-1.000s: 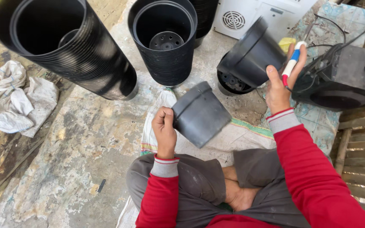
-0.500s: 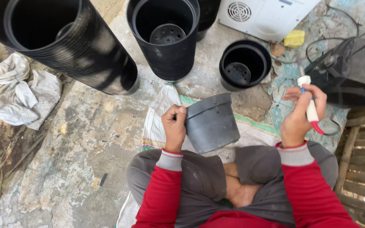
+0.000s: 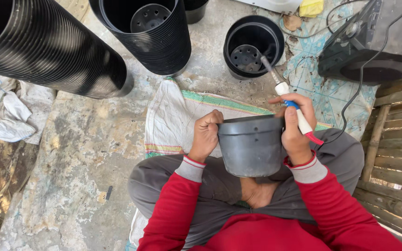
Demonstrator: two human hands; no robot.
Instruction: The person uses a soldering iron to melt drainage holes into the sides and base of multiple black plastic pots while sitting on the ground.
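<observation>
Grey plastic pot (image 3: pixel 251 146): held over the lap between both hands, lying on its side, mouth facing away from the person. Left hand (image 3: pixel 205 135): fist clamped on the pot's rim, left side. Right hand (image 3: pixel 296 130): against the pot's right side, closed around a soldering-type tool (image 3: pixel 288 100); tip angled up-left, away from the pot wall.

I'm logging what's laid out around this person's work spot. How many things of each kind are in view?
Stacks of black pots: 2, lying stack, upright stack
Single pots: 2, grey pot gripped by the left hand, black pot on the ground
Pen-like tools: 1, the tool in the right hand
Woven sacks: 1
White rags: 1 heap
Total: 7
</observation>
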